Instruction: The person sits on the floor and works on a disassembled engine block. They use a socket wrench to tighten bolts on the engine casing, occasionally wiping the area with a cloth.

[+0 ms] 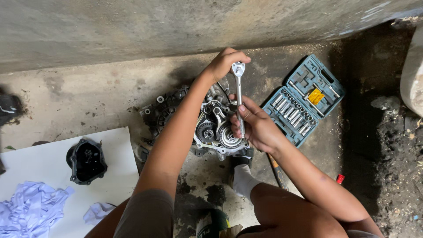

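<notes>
Floor: rough, oil-stained concrete (88, 92).
Engine case: ribbed grey metal (211, 128), gears exposed, lying open side up at centre.
Socket set: teal plastic case (304, 99), lid open for reach.
Ratchet wrench: chrome (239, 94), upright over the case.
Left hand: (224, 64) clenched steadying the head.
Right hand: (255, 125) grasping the handle for leverage.

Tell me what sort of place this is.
Probably an informal repair spot on a bare concrete floor. An opened engine case with exposed gears sits on the ground, beside an open socket set case, while both hands work a ratchet wrench.
</notes>
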